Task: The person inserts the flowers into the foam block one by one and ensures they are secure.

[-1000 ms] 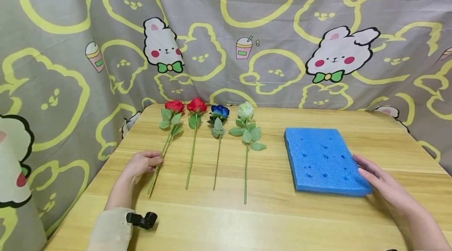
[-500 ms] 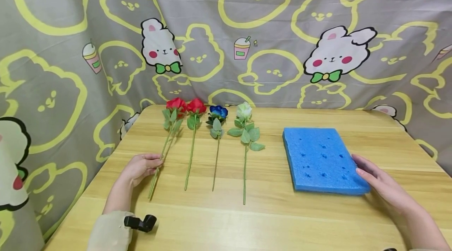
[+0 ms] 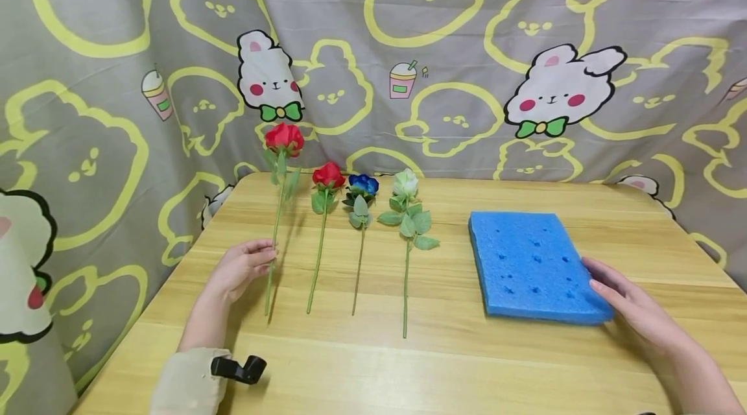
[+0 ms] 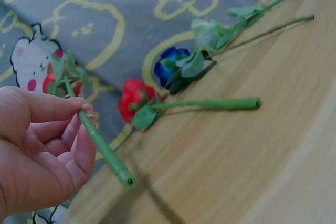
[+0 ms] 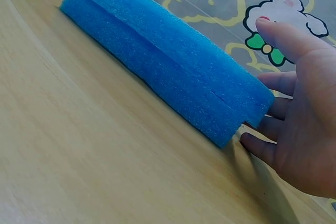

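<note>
Behind our wood-grain table hangs a grey cartoon-print curtain. Our left hand pinches a red rose by its green stem, thumb against fingers, above the left part of the tabletop, its bloom raised and its stem end off the wood. Just to its right lie a second red rose, a blue rose and a pale green-white rose, stems toward us; these three stand between the held flower and a blue foam block. That block lies flat, its top pitted with small holes. Our right hand is at its right edge, fingers fairly straight, thumb spread wide from them. On our beige left sleeve sits a black clip. We count four roses, two of them red, and one block.
</note>
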The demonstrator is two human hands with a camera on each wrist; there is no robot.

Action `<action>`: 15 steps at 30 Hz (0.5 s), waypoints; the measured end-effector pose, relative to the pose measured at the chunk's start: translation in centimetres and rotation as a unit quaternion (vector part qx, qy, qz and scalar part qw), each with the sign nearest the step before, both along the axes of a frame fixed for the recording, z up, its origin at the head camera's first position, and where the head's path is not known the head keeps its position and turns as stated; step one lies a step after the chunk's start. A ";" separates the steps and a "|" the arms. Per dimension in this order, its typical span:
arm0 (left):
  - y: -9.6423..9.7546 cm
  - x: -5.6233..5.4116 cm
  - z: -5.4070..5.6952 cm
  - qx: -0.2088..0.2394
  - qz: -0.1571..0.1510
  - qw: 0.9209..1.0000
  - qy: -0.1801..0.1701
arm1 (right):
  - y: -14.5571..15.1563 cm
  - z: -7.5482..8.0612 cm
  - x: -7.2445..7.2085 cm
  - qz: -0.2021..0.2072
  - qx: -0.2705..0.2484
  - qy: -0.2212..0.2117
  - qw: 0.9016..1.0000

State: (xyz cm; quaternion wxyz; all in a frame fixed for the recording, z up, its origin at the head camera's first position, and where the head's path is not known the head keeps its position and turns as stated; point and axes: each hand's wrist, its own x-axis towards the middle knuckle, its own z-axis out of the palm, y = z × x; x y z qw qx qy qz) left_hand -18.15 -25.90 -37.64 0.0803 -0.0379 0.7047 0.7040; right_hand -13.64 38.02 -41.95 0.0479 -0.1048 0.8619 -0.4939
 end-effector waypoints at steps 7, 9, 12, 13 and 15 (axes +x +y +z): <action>1.7 -0.2 1.0 0.037 -0.003 0.999 0.020 | -0.1 0.1 0.3 -0.001 -0.001 0.000 1.000; 2.1 -0.2 1.2 0.044 -0.002 0.999 0.025 | -0.2 0.2 0.4 -0.001 0.003 0.003 1.000; 2.7 -0.2 1.4 0.042 0.003 0.998 0.038 | -0.1 0.2 0.3 0.003 0.014 0.012 1.000; 2.9 -0.2 1.5 0.038 0.004 0.998 0.042 | -0.1 0.2 0.2 0.005 0.018 0.017 1.000; 3.3 -0.2 1.8 0.031 0.005 0.998 0.051 | -0.1 0.1 0.2 0.008 0.025 0.028 0.999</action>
